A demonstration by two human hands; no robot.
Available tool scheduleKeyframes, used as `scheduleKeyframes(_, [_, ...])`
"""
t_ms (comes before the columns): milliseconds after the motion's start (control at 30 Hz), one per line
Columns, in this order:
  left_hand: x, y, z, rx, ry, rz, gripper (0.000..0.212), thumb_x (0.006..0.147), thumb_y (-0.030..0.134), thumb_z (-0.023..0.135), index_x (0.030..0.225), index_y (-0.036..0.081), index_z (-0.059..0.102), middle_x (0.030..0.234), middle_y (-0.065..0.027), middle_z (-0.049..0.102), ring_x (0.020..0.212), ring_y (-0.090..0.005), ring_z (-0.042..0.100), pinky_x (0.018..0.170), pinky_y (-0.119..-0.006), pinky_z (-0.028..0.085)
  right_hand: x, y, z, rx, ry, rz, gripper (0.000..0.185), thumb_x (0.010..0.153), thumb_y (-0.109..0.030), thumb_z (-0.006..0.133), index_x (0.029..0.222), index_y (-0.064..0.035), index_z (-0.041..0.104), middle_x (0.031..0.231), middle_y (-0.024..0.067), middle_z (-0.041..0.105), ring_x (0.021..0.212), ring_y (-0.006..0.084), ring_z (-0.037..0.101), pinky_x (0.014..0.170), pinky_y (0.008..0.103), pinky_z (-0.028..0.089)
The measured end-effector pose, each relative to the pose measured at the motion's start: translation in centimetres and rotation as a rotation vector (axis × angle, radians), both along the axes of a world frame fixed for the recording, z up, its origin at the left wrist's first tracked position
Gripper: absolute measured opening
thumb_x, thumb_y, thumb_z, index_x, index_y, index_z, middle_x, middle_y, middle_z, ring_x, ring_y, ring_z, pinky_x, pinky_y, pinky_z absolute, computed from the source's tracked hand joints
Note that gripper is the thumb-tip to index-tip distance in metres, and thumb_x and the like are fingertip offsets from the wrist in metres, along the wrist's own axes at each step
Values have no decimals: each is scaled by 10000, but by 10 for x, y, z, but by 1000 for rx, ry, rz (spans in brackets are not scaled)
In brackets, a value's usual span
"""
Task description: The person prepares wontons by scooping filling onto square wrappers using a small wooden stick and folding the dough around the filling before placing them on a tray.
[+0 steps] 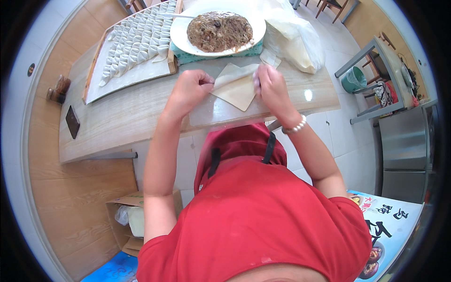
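Note:
A thin, pale dough wrapper (236, 92) spans the gap between my two hands, low over the table. Its far part is rolled or folded over into a ridge, while one flat corner points toward me. At the left end of the ridge, my left hand (193, 84) pinches the dough with curled fingers. My right hand (270, 83) grips the other end and is slightly blurred. Any filling inside the fold is hidden. Just beyond my hands stands a white oval plate (179, 37) heaped with brown minced filling (220, 31).
A wooden-edged tray (130, 83) of folded dumplings (141, 42) lies at the left. A clear plastic bag (297, 38) with pale contents sits far right, with small wrapper pieces (270, 58) beside it. A dark phone-like slab (73, 121) rests near the table's left end.

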State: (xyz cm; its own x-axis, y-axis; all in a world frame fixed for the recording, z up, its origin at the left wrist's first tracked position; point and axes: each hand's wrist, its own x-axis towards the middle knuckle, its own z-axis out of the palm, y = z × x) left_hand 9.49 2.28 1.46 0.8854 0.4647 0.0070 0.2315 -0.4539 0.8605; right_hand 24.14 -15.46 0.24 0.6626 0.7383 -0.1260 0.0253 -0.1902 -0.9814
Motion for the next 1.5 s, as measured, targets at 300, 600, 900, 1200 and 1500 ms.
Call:
scheduleKeyframes(300, [-1, -57, -11, 118, -252, 60, 102, 794, 14, 653, 876, -45, 668, 823, -101, 684, 717, -123, 609, 636, -254, 484, -61, 13, -13, 754, 497, -52, 353, 906, 27, 533, 1231, 44, 396, 1093, 132, 603, 1025, 242, 618, 940, 370, 500])
scheduleKeyframes(600, [-55, -60, -16, -170, -382, 211, 130, 841, 18, 625, 954, -47, 627, 804, -62, 621, 652, -133, 580, 513, -256, 444, -39, 11, -4, 773, 430, -185, 407, 880, 54, 549, 1251, 1, 389, 1191, 136, 559, 1080, 219, 589, 932, 338, 488])
scheduleKeyframes(900, [-20, -87, -27, -1252, -818, 397, 158, 929, 161, 600, 968, 9, 587, 672, 17, 484, 474, -45, 342, 374, -192, 248, -91, 5, -4, 658, 615, 183, 376, 980, -152, 494, 1312, -25, 374, 1259, 84, 506, 1194, 171, 453, 1004, 365, 387])
scheduleKeyframes(1200, [-27, -80, -17, -1105, -838, 417, 117, 913, 110, 616, 859, 25, 558, 642, 29, 452, 462, -38, 321, 366, -196, 234, -51, -2, -10, 446, 386, -2, 144, 902, -122, 633, 956, 11, 618, 789, 46, 637, 651, 71, 568, 584, 188, 466])
scheduleKeyframes(1500, [-26, -58, -8, -1036, -706, 425, 82, 898, 50, 604, 843, 21, 551, 661, 29, 458, 470, -31, 322, 371, -190, 222, -63, -4, -5, 460, -192, 54, 64, 896, -40, 577, 927, 12, 599, 792, 94, 640, 679, 147, 626, 597, 241, 496])
